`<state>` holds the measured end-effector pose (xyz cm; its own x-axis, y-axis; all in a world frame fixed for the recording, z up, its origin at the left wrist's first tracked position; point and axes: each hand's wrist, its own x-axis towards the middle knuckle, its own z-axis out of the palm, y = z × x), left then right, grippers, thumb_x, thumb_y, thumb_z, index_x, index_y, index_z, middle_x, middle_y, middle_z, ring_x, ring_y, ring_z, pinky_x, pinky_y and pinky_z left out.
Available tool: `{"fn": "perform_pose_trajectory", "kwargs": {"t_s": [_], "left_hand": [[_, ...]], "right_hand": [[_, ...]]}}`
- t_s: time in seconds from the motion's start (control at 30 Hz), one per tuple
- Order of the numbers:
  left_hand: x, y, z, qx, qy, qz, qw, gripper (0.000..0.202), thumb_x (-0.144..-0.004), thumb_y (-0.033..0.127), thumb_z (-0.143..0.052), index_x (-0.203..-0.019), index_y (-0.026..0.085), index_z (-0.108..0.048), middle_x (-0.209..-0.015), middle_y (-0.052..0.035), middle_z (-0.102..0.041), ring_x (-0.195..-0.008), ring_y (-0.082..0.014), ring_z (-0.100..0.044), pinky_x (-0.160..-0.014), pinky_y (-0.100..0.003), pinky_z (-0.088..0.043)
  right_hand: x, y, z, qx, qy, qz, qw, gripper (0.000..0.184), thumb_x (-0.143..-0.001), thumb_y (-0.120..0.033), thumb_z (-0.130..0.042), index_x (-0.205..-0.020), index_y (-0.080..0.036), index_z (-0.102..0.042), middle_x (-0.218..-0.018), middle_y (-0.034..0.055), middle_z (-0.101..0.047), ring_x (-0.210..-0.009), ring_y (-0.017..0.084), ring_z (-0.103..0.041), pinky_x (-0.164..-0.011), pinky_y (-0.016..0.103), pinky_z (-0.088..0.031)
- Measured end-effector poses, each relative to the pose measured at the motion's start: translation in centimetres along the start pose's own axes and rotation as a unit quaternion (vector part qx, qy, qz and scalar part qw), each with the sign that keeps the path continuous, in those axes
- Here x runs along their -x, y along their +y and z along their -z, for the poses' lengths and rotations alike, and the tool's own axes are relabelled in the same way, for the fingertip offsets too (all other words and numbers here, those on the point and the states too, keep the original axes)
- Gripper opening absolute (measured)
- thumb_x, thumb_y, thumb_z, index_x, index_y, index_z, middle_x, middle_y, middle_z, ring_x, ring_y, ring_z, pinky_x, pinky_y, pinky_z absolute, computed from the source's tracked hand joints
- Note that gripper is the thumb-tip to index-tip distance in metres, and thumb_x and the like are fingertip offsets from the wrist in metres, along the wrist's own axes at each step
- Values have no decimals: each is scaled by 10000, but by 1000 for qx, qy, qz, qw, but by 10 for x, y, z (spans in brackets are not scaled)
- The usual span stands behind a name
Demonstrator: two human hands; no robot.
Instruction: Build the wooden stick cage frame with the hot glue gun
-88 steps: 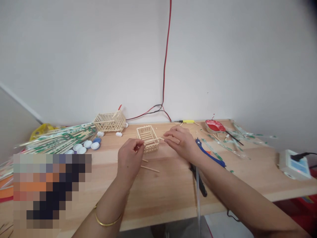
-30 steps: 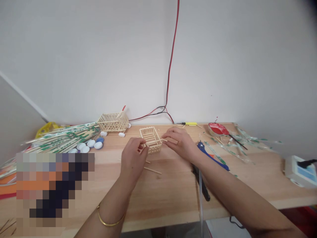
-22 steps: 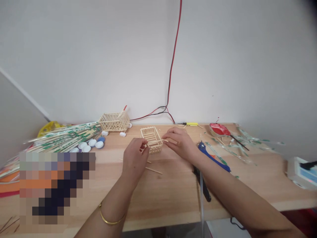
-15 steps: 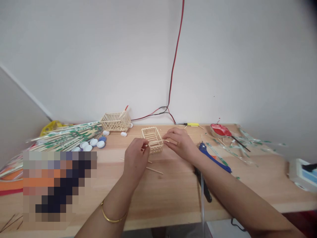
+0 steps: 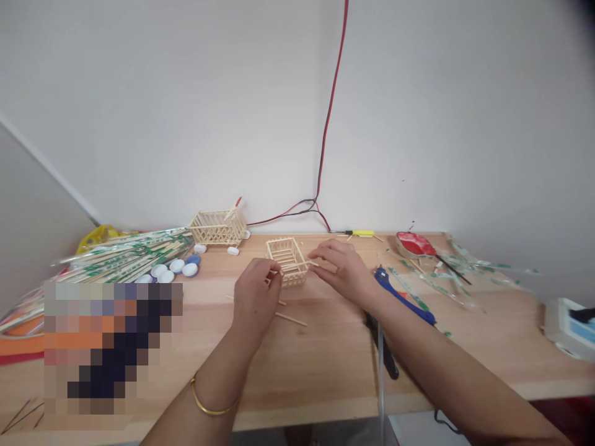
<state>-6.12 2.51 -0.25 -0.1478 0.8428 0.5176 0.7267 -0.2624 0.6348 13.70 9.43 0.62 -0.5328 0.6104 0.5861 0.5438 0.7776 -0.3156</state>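
Observation:
A small open-topped box of thin wooden sticks (image 5: 292, 282) stands on the table between my two hands. My left hand (image 5: 257, 290) is closed at its near left corner, fingertips pinched on a thin stick along the box's near top edge. On the other side, my right hand (image 5: 346, 269) pinches the right end of a thin wooden stick (image 5: 314, 264) that juts past the near right corner. Whether both hands hold one same stick is hard to see. Loose sticks (image 5: 291, 319) lie on the table just in front of the box.
A longer stick-built cart (image 5: 217, 228) stands against the wall. To the left are bundled skewers (image 5: 139, 248) and several bottle caps (image 5: 189, 270). A blue glue gun (image 5: 404, 296), a red paint dish (image 5: 413, 244) and a yellow-handled tool (image 5: 361, 233) lie to the right.
Both hands keep nearly the same pose at the box. The whole view has shifted very slightly; the box and stick show no clear movement.

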Motion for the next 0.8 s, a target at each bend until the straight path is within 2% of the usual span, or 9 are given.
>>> {"fn": "perform_pose_trajectory", "kwargs": {"t_s": [0.3,0.53,0.8], "left_hand": [[-1,1,0,3,-2,8,1000,98,-745,93,-556,-760,180,-598,-737,-1,-611,-683,-124,-566,-626,-229,-438],[0,0,-1,1,-4,10,1000,74,-752,118,-568,-760,182,-605,-747,-5,-622,-700,-131,-570,-630,-236,-437],[-3,1,-1,1,1,2,1000,64,-754,132,-559,-744,183,-596,-735,-3,-622,-677,-128,-570,-624,-233,-440]], "right_hand": [[5,3,2,-4,10,-7,1000,166,-804,-270,-639,-961,-217,-633,-929,64,-633,-878,199,-590,-791,348,-428],[10,3,6,-13,13,-41,999,182,-800,-265,-642,-977,-220,-637,-947,74,-629,-877,208,-586,-772,354,-445],[14,9,-3,-49,12,-60,997,191,-803,-276,-631,-984,-214,-630,-923,61,-635,-764,166,-586,-738,334,-465]]}}
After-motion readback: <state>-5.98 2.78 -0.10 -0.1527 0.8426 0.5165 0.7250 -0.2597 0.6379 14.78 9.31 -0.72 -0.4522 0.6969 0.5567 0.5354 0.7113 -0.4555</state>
